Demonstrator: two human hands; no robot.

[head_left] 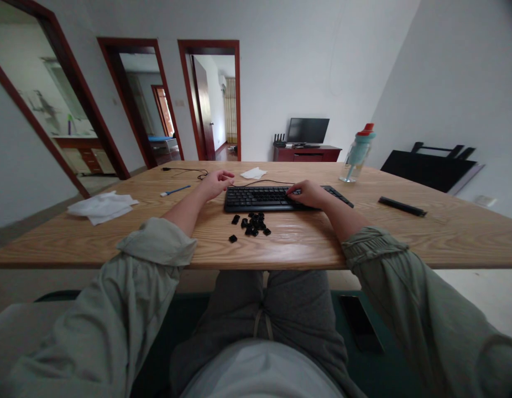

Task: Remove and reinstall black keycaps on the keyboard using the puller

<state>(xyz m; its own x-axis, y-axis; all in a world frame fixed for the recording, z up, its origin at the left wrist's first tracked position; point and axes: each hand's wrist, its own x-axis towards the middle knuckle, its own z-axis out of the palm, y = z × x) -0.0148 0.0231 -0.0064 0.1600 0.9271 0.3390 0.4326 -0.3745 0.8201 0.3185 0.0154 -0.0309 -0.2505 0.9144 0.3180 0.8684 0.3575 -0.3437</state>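
A black keyboard (256, 198) lies on the wooden table in front of me, its cable running off behind it. My right hand (309, 194) rests over the middle of the keys, thumb and fingertips drawn together against them; whatever is between the fingertips is too small to make out. Just off the keyboard's left back corner, my left hand (217, 183) hovers with loosely bent fingers apart and nothing visible in them. Several loose black keycaps (254, 224) are heaped in front of the keyboard, with a single keycap (233, 239) lying nearer the table edge.
Left on the table (297, 243) are crumpled white tissues (102, 207) and a blue-and-white brush (175, 191). Another tissue (254, 173) lies behind the keyboard. To the right stand a water bottle (357, 155) and a long black bar (402, 206). A phone (361, 323) lies beside my leg.
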